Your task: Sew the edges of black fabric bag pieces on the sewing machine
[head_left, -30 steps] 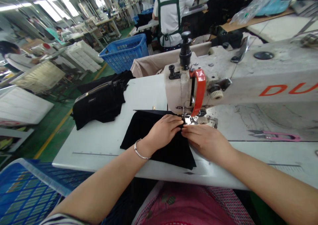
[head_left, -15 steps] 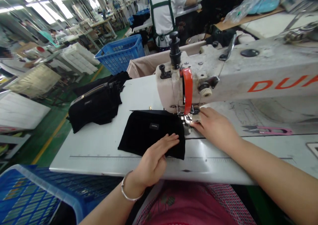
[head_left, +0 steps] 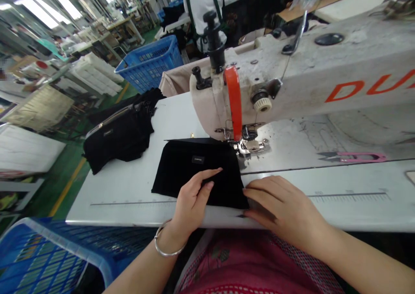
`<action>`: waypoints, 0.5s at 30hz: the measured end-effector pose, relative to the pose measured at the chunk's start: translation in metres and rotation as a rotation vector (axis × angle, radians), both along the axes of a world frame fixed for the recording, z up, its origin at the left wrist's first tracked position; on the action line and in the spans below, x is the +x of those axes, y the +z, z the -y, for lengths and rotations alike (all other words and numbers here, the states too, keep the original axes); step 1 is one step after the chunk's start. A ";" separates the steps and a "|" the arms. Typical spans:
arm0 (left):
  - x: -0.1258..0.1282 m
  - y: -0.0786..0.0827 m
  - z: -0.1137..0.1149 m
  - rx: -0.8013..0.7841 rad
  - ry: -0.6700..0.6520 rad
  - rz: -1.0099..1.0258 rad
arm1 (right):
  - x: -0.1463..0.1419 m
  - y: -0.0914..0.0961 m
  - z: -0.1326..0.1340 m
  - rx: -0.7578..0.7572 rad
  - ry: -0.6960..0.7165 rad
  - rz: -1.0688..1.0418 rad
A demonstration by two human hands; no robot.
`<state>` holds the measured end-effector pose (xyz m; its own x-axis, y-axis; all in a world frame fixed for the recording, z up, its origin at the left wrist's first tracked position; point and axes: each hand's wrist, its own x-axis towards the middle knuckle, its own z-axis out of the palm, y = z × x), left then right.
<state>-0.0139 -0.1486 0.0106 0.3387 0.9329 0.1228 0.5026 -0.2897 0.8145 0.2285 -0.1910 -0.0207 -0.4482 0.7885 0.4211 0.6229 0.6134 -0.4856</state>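
Note:
A black fabric piece (head_left: 191, 168) with a small label lies flat on the white sewing table (head_left: 123, 186), just left of the presser foot (head_left: 248, 146) of the sewing machine (head_left: 308, 82). My left hand (head_left: 193, 199) rests on the fabric's near edge, fingers stretched out flat. My right hand (head_left: 282, 207) lies open at the fabric's near right corner, fingertips touching that corner at the table's front edge. A bangle circles my left wrist.
A pile of black bags (head_left: 118, 132) sits at the table's far left. Pink thread snips (head_left: 356, 157) lie on the right. Blue baskets stand behind (head_left: 151, 65) and at my lower left (head_left: 39, 255). A person in a green apron (head_left: 202, 4) works beyond the machine.
My right hand drew back from the presser foot to the fabric's near right corner. My left hand slid toward me from the needle area, and the fabric shifted left, clear of the foot.

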 end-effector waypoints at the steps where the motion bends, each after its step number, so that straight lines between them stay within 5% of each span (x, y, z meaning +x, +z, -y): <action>1: 0.000 -0.001 0.000 0.013 -0.001 -0.001 | -0.001 0.000 -0.001 0.011 0.002 -0.010; 9: -0.004 0.001 -0.001 0.069 -0.003 0.016 | -0.005 0.004 0.003 0.001 0.114 0.010; 15: -0.001 0.016 -0.008 0.333 -0.385 -0.196 | -0.005 0.001 0.002 -0.022 0.218 0.004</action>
<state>-0.0148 -0.1409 0.0261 0.6943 0.6584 0.2906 0.4422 -0.7089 0.5494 0.2236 -0.1929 -0.0196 -0.6110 0.6816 0.4027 0.4788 0.7233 -0.4977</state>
